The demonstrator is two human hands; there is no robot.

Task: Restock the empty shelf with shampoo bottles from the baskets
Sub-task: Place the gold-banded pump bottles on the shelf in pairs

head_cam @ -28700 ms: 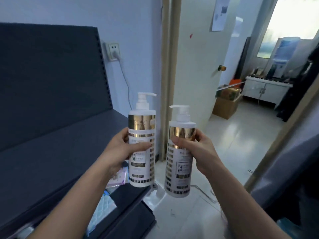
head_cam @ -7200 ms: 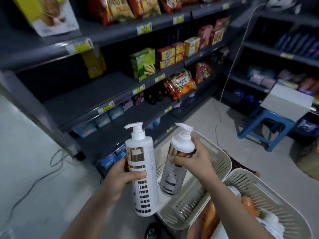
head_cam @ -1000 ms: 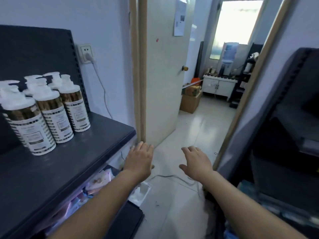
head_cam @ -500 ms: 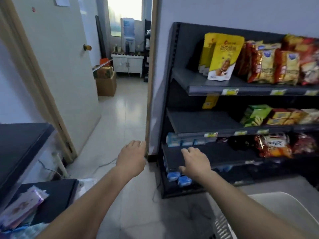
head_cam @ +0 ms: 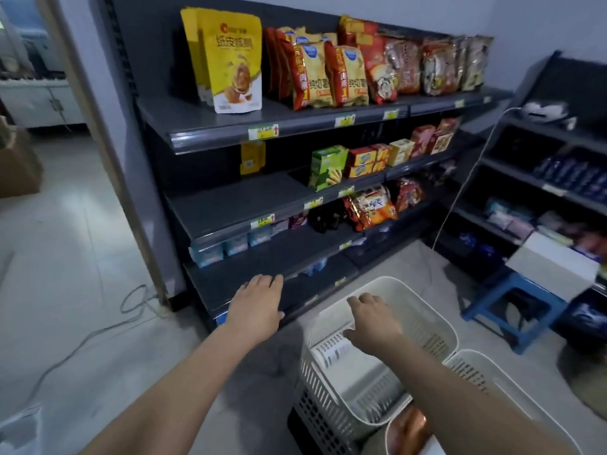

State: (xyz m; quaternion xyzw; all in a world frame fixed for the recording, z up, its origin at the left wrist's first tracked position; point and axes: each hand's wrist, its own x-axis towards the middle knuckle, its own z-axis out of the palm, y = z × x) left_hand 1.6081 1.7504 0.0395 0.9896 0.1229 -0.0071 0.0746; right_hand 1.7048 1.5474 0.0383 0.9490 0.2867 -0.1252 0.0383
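The person's bare left forearm is stretching forward from the lower left of the view. The left hand (head_cam: 259,307) is hovering palm down, fingers straight and close together, holding nothing. It is showing in front of the lowest board of a dark grey metal shelving unit (head_cam: 230,208); whether the fingertips are touching that board I cannot tell.

The right forearm is extending from the lower right. The right hand (head_cam: 371,320) is also facing palm down, fingers relaxed and slightly spread, gripping nothing. It is hanging over the open top of a white slotted plastic basket (head_cam: 410,295). Inside this basket a white shampoo bottle with a dark striped label (head_cam: 331,351) is lying on its side, just beside the thumb; contact between them is not clear.

The basket is sitting on a black perforated plastic crate (head_cam: 315,418). A second white slotted basket (head_cam: 512,382) is standing right against it on the near right, and something orange-brown (head_cam: 407,428), too blurred to identify, is lying in its near end.

Yellow and red snack bags (head_cam: 236,64) are standing on the unit's top board, and small green and red cartons (head_cam: 328,165) are sitting one board lower. A blue plastic stool (head_cam: 502,307) is standing to the right, carrying a white box (head_cam: 551,267). A pale cable (head_cam: 98,333) is trailing across the floor at left.
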